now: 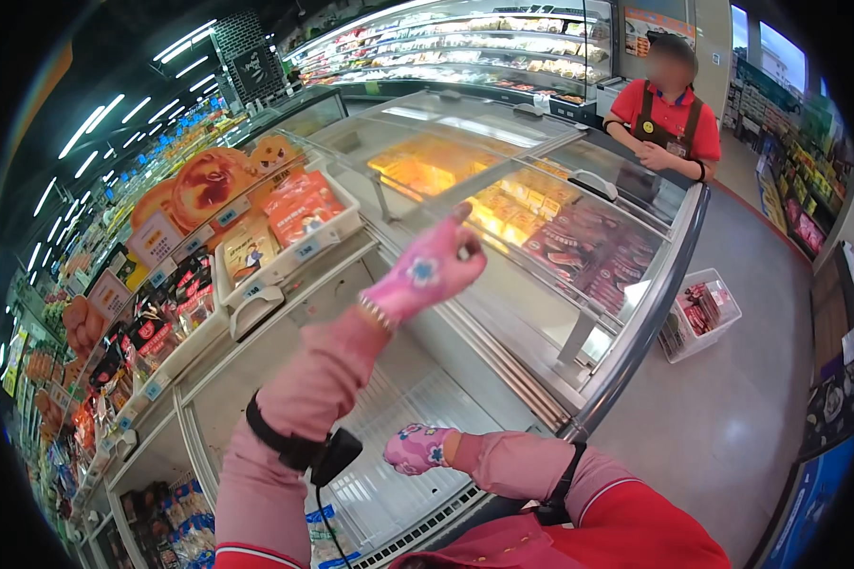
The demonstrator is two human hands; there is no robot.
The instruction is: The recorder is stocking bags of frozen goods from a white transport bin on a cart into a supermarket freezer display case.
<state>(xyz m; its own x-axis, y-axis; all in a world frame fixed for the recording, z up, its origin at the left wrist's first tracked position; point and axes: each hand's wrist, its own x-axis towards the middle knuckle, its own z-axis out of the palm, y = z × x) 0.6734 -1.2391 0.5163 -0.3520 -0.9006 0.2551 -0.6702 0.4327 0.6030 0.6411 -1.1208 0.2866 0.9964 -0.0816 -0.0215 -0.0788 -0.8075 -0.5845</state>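
Observation:
My left hand [427,267], in a pink glove with a blue-and-white flower, is raised over the divider between two chest freezers. Its index finger points forward while the other fingers curl, and nothing is held. My right hand [418,449], in a pink flowered glove, hangs low over the near freezer's white wire floor [398,398]. Its fingers are curled out of sight, so I cannot tell whether they hold anything. Beyond my left hand, glass lids [455,142] cover yellow packs [509,210] and dark red packs [591,249]. A blue-and-clear packet [331,530] lies at the near freezer's front edge.
A co-worker [665,121] in a red shirt and brown apron leans on the far freezer corner. A clear plastic bin [704,313] with packs stands on the floor at right. White trays [299,245] of packaged food line the left ledge. Lit refrigerated shelves [455,46] stand behind.

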